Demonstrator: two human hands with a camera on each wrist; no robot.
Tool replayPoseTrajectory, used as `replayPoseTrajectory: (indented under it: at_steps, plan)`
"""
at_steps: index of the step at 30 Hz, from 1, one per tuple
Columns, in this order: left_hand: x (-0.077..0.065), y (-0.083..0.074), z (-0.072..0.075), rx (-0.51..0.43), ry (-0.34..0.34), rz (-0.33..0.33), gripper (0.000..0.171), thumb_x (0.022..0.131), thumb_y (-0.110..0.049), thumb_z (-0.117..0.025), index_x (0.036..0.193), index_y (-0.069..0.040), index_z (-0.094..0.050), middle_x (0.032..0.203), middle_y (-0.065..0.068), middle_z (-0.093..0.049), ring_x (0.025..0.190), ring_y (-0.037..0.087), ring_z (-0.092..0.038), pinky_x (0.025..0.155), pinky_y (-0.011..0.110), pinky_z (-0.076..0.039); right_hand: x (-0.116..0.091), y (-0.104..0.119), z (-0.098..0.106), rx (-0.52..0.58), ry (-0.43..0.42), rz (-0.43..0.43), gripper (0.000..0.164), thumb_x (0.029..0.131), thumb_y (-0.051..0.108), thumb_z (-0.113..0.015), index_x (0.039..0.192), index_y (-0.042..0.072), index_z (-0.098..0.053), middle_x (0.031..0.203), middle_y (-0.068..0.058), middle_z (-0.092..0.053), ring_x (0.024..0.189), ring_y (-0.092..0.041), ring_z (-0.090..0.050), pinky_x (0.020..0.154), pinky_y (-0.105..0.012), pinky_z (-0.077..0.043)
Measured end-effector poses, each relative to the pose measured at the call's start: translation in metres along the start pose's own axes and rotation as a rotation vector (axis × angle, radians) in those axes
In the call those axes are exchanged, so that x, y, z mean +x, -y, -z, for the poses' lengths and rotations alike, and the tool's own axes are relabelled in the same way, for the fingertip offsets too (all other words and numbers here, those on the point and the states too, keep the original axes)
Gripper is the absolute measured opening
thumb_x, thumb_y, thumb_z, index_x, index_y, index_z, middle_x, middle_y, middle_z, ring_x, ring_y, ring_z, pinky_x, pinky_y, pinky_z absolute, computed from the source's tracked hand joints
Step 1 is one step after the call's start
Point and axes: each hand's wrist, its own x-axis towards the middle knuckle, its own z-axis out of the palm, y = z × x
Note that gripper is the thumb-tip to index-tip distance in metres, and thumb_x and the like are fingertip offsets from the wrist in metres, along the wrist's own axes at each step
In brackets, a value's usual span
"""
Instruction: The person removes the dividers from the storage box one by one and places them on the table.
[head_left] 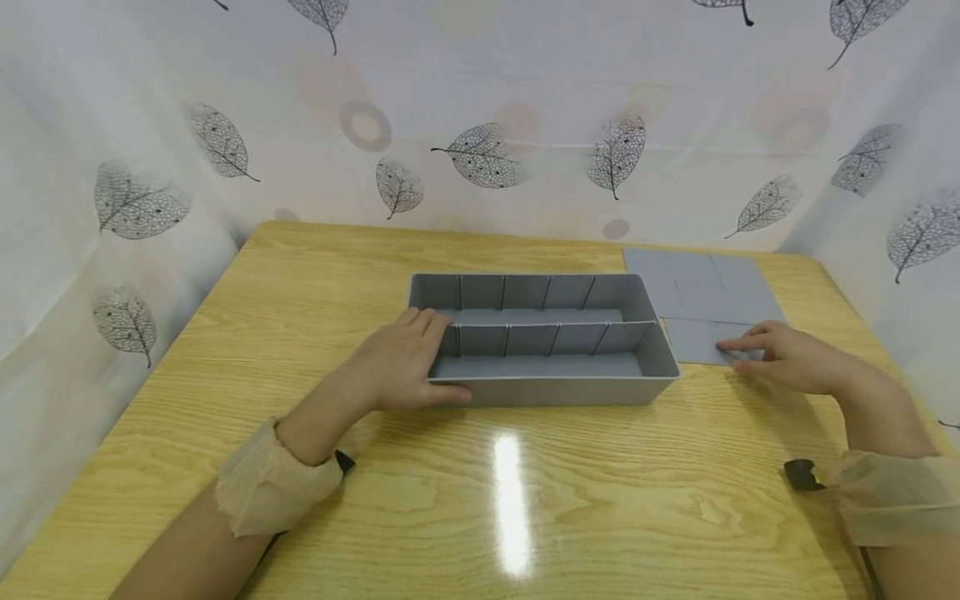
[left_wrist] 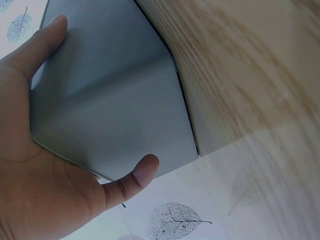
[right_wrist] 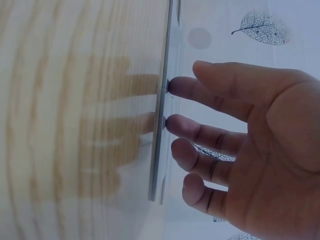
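A long grey storage box (head_left: pixel 540 392), split lengthwise by a divider and ribbed inside, stands upright on the table. At its left end my left hand (head_left: pixel 401 360) grips it, the thumb along the front wall and the other fingers over the rim. The left wrist view shows that thumb and a finger spread across the grey end wall (left_wrist: pixel 115 110). Right of the box lie thin flat grey panels (head_left: pixel 688 340). My right hand (head_left: pixel 802 358) touches the front ones with its fingertips, fingers loosely bent. Seen edge-on in the right wrist view is a panel (right_wrist: pixel 159 140) against those fingertips.
More flat grey panels (head_left: pixel 693 279) lie edge to edge at the table's back right, close to the box. The wooden table (head_left: pixel 375 500) is bounded behind and at the sides by a white curtain (head_left: pixel 555 75) with leaf prints.
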Motion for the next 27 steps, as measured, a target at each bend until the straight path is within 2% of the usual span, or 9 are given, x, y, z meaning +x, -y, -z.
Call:
replayPoseTrajectory:
  at_steps: [5,10,13,15,19,21,24,27]
  plan:
    - [0.0,-0.001,0.001,0.002,0.002,-0.001,0.097,0.072,-0.079,-0.047,0.131,-0.003,-0.034,0.125,0.016,-0.046,0.109,0.027,-0.042,0.089,0.042,-0.045,-0.001,0.002,0.001,0.015,0.016,-0.023,0.036,0.09,0.022,-0.058,0.121,0.002,-0.058,0.111,-0.018,-0.05,0.089,-0.023,-0.05,0.071,-0.04,-0.045]
    - [-0.001,-0.001,0.002,0.002,0.004,-0.002,0.098,0.072,-0.079,-0.047,0.131,-0.002,-0.034,0.125,0.016,-0.046,0.11,0.027,-0.042,0.089,0.042,-0.045,-0.001,0.002,0.002,0.01,0.017,-0.036,0.037,0.091,0.022,-0.058,0.122,0.003,-0.057,0.111,-0.017,-0.051,0.084,-0.019,-0.049,0.069,-0.038,-0.044]
    - [0.0,-0.001,0.002,0.002,0.001,-0.006,0.098,0.072,-0.079,-0.047,0.131,-0.002,-0.033,0.126,0.016,-0.046,0.11,0.027,-0.042,0.089,0.041,-0.045,-0.001,0.004,0.006,0.028,-0.021,-0.032,0.04,0.09,0.024,-0.058,0.125,0.004,-0.055,0.112,-0.017,-0.055,0.077,-0.016,-0.053,0.064,-0.035,-0.046]
    - [0.0,-0.002,0.003,0.004,0.0,-0.01,0.098,0.072,-0.079,-0.046,0.131,-0.002,-0.033,0.126,0.016,-0.045,0.11,0.027,-0.041,0.089,0.041,-0.045,-0.002,0.01,0.012,0.023,-0.1,-0.031,0.039,0.09,0.025,-0.058,0.126,0.008,-0.055,0.112,-0.014,-0.058,0.075,-0.014,-0.054,0.062,-0.035,-0.047]
    - [0.001,-0.004,0.003,0.004,-0.005,-0.014,0.098,0.072,-0.079,-0.046,0.131,-0.002,-0.034,0.125,0.016,-0.046,0.11,0.027,-0.041,0.088,0.041,-0.046,0.001,0.04,0.029,-0.008,-0.307,-0.012,0.031,0.09,0.026,-0.059,0.121,0.02,-0.059,0.1,-0.002,-0.061,0.074,-0.008,-0.054,0.058,-0.032,-0.047]
    - [0.001,-0.004,0.003,-0.007,-0.005,-0.015,0.1,0.072,-0.079,-0.047,0.133,-0.001,-0.032,0.127,0.017,-0.045,0.111,0.028,-0.041,0.089,0.042,-0.046,0.007,0.062,0.038,-0.011,-0.373,0.022,0.027,0.089,0.025,-0.06,0.116,0.025,-0.061,0.095,0.004,-0.061,0.073,-0.005,-0.053,0.058,-0.03,-0.046]
    - [-0.002,-0.003,0.005,-0.04,0.018,-0.013,0.111,0.071,-0.083,-0.043,0.141,0.001,-0.021,0.137,0.02,-0.037,0.122,0.032,-0.035,0.099,0.045,-0.039,0.022,0.098,0.049,-0.016,-0.388,0.101,0.023,0.09,0.025,-0.059,0.113,0.026,-0.062,0.087,0.008,-0.059,0.071,-0.006,-0.052,0.059,-0.029,-0.047]
    - [-0.007,0.0,0.012,-0.11,0.041,0.0,0.116,0.071,-0.085,-0.037,0.146,-0.003,-0.004,0.148,0.019,-0.019,0.134,0.032,-0.019,0.107,0.045,-0.027,0.04,0.132,0.058,-0.044,-0.337,0.166,0.02,0.091,0.027,-0.057,0.11,0.025,-0.063,0.082,0.01,-0.057,0.068,-0.007,-0.05,0.058,-0.029,-0.045]
